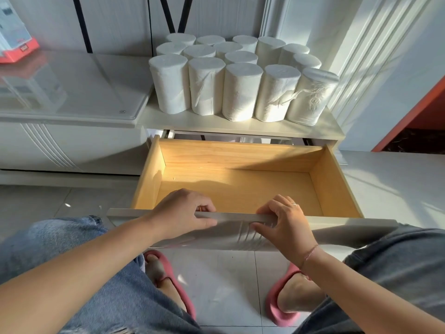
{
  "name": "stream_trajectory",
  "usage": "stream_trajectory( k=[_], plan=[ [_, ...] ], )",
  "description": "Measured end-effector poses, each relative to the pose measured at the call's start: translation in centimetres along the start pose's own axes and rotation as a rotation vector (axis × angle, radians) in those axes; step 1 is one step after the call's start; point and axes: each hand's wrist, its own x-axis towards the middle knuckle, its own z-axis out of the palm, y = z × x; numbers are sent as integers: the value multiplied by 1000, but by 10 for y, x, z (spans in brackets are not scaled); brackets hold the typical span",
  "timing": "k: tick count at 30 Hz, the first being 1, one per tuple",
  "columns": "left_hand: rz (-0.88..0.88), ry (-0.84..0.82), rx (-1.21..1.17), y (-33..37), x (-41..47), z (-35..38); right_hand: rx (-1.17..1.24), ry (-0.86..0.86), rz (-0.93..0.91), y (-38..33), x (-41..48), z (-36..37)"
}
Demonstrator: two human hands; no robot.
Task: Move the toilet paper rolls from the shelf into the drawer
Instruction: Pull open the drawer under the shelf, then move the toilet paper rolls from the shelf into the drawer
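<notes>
Head view: we see the drawer pulled open, with both hands closed over the top edge of its front panel, left hand beside right hand. The toilet paper rolls stand upright, clustered on the shelf above.

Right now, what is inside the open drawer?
Nothing: the drawer shows only bare wooden floor and walls. Left hand and right hand grip its front panel, hiding a strip of floor behind it. All toilet paper rolls stand on the shelf above.
</notes>
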Motion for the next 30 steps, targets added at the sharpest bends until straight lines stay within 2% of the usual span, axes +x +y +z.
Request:
stream_trajectory(
  k=[10, 14, 17, 23, 30],
  plan=[
    [2, -59, -50, -6, 9, -10, 60, -45, -47, -4, 19, -6],
    [23, 78, 47, -26, 34, -27, 50, 99, -110, -15, 74, -15],
    [-38, 222, 78, -52, 53, -39, 79, 206, -113, -24, 129, -17],
    [-183, 342, 215, -102, 75, -44, 309, 322, 44, -33, 219, 3],
    [-315, 331, 258, -123, 86, -31, 458, 552, 118, -25, 276, 35]
  ],
)
